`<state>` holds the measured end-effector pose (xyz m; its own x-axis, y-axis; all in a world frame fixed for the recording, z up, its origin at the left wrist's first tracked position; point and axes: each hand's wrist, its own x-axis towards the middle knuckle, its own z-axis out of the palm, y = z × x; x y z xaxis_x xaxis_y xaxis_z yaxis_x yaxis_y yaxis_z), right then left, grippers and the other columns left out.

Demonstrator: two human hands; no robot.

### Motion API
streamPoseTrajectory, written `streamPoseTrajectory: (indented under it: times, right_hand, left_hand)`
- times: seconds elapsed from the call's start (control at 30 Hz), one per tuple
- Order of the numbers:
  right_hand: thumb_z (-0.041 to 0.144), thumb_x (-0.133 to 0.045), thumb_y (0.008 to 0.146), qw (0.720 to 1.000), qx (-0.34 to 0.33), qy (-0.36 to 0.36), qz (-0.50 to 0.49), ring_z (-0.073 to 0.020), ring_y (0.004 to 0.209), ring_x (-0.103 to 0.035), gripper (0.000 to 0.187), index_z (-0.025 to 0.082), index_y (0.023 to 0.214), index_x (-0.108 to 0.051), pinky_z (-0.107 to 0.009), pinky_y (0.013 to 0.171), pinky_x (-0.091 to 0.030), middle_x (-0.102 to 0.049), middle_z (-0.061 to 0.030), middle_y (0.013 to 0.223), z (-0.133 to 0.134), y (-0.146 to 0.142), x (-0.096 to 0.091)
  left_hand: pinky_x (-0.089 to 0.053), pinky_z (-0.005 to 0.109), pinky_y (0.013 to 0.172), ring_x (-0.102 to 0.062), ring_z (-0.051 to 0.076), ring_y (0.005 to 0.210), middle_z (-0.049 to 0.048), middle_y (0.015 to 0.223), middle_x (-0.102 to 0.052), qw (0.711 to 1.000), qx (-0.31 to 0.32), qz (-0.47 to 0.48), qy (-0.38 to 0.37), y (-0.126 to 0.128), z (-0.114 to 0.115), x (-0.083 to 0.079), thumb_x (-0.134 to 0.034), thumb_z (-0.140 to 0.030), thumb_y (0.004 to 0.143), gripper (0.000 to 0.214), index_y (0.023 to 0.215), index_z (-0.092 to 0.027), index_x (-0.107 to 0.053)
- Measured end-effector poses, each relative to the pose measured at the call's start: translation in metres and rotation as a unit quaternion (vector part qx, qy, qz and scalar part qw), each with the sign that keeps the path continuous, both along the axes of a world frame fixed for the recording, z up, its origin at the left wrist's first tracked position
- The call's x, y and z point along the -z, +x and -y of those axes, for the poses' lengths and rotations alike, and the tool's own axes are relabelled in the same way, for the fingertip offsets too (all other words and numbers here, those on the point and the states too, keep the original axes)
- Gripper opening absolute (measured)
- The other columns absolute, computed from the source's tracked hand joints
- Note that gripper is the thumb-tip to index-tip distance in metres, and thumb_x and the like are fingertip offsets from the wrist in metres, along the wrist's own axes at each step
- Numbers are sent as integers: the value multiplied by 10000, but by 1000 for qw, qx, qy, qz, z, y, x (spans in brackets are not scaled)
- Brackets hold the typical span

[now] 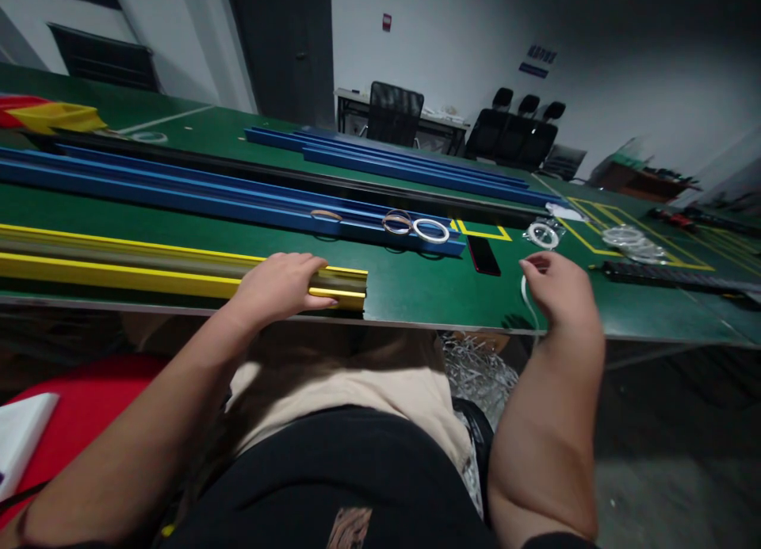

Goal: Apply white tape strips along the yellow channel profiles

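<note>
My left hand point(279, 286) lies over the near end of a long yellow rail point(148, 268) on the green table point(416, 287), fingers curled round its top and front edge. My right hand point(559, 291) hovers over the table edge further right, fingers pinched on a thin white strip point(526, 299) that hangs down past the edge. A black phone point(483, 255) lies between the two hands, a little further back.
Long blue rails point(238, 204) lie behind the yellow one, with tape rolls point(416, 226) at their end. A bagged white roll point(542, 234), clear bags point(630, 244) and a black strip point(666, 274) sit at the right. Office chairs stand at the back. Shiny scraps point(476, 367) lie under the table.
</note>
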<state>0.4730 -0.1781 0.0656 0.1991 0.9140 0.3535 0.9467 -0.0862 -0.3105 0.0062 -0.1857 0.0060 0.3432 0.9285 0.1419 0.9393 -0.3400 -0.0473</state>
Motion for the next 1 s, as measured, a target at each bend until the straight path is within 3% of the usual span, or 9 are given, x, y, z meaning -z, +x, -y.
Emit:
streamPoseTrajectory:
  times: [0.07, 0.13, 0.27, 0.37, 0.5, 0.67, 0.87, 1.0]
  right_hand:
    - [436, -542, 908, 999, 28, 19, 9, -309, 1016, -639, 351, 159, 1041, -712, -467, 917, -485, -705, -185, 1081, -38, -5, 20]
    - [408, -527, 923, 997, 66, 34, 25, -310, 1116, -605, 382, 152, 1165, -677, -464, 967, -467, -654, -211, 1211, -78, -12, 39]
    - [496, -547, 924, 988, 129, -73, 31, -370, 1283, -513, 590, 177, 1418, -504, -560, 1014, -442, -528, -241, 1410, -139, -23, 64]
    - [565, -624, 867, 982, 125, -140, 36, -395, 1290, -508, 730, 184, 1463, -444, -594, 1014, -439, -537, -247, 1406, -164, -22, 74]
    - [584, -659, 833, 982, 127, -137, 38, -406, 1277, -505, 773, 173, 1452, -445, -584, 1004, -446, -570, -244, 1368, -173, -17, 85]
    - [489, -621, 869, 982, 140, -118, 53, -402, 1260, -500, 648, 169, 1414, -480, -556, 993, -450, -614, -224, 1310, -177, -13, 96]
    - [457, -624, 852, 983, 142, -93, 71, -383, 1199, -529, 528, 153, 1281, -582, -529, 951, -471, -660, -220, 1213, -184, -15, 101]
    - [453, -606, 858, 983, 141, -91, 79, -387, 1192, -542, 538, 152, 1304, -586, -545, 936, -482, -646, -232, 1246, -180, -19, 101]
  left_hand:
    - [-446, 404, 955, -649, 329, 1122, 98, 1194, -716, 1000, 1, -1, 3, 0, 0, 0, -601, -683, 810, 676, 1325, -245, -591]
    - [-447, 403, 948, -651, 328, 1113, 95, 1193, -717, 1000, 2, 1, 6, 0, 0, 1, -606, -688, 804, 676, 1317, -248, -600]
    - [-453, 403, 918, -662, 331, 1084, 103, 1160, -722, 1000, 9, 3, 20, -1, 0, 2, -623, -684, 797, 678, 1296, -224, -621]
    - [-450, 399, 910, -667, 326, 1067, 104, 1123, -727, 999, 16, 7, 31, -2, 1, 3, -633, -670, 802, 655, 1276, -218, -632]
    - [-447, 396, 910, -669, 318, 1056, 100, 1112, -730, 999, 19, 11, 34, -2, 1, 4, -649, -656, 804, 627, 1261, -226, -636]
    - [-450, 404, 916, -665, 319, 1059, 98, 1102, -725, 999, 22, 10, 36, -3, 0, 6, -656, -658, 802, 636, 1264, -222, -629]
    - [-457, 424, 900, -661, 334, 1052, 114, 1103, -720, 998, 22, 15, 48, -4, 0, 8, -682, -658, 786, 651, 1255, -209, -633]
    - [-456, 406, 898, -662, 322, 1050, 101, 1100, -718, 998, 29, 19, 47, -4, -1, 8, -704, -658, 773, 658, 1255, -216, -629]
